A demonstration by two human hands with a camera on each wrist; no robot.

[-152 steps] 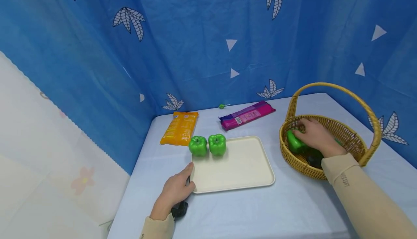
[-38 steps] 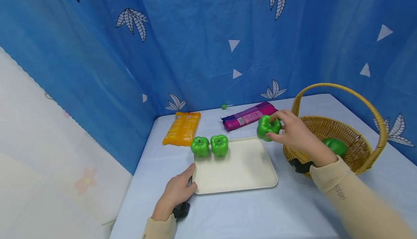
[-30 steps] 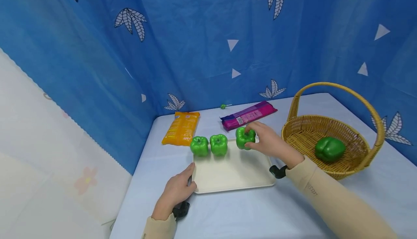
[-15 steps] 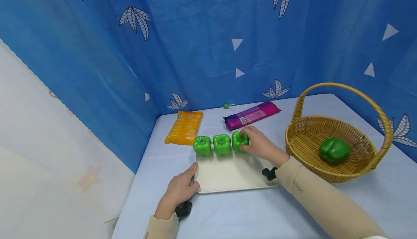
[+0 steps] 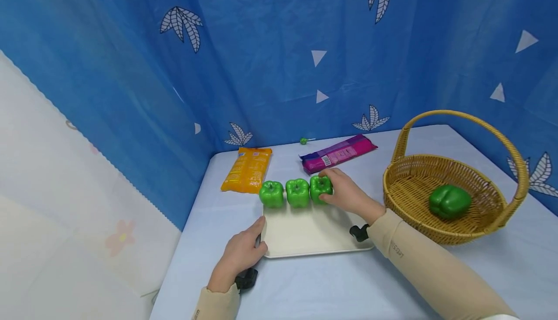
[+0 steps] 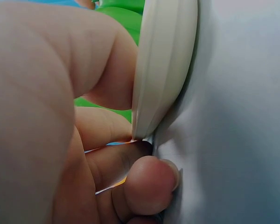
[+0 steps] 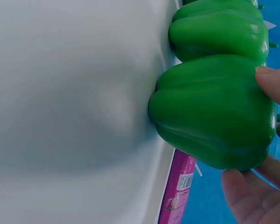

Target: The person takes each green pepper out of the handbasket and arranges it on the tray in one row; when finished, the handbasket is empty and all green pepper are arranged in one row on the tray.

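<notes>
Three green bell peppers stand in a row along the far edge of the cream tray (image 5: 314, 235): a left one (image 5: 271, 194), a middle one (image 5: 298, 193) and a right one (image 5: 319, 189). My right hand (image 5: 346, 191) holds the right bell pepper (image 7: 214, 112) near its top, thumb and fingers on opposite sides. The pepper's base sits on the tray, close beside the middle one. At the tray's left edge, my left hand (image 5: 240, 250) grips the rim (image 6: 163, 60) with thumb and fingers. Another green bell pepper (image 5: 450, 201) lies in the wicker basket (image 5: 405, 213).
Behind the tray are an orange packet (image 5: 247, 170), a purple-pink packet (image 5: 339, 154) and a small green lollipop (image 5: 303, 141). The basket's tall arched handle (image 5: 471, 119) rises at the right. A blue curtain (image 5: 270, 68) hangs behind the table.
My right hand has taken a bell pepper from the basket, carried it left, and set it at the tray's far edge beside the others. My left hand has stayed at the tray.
</notes>
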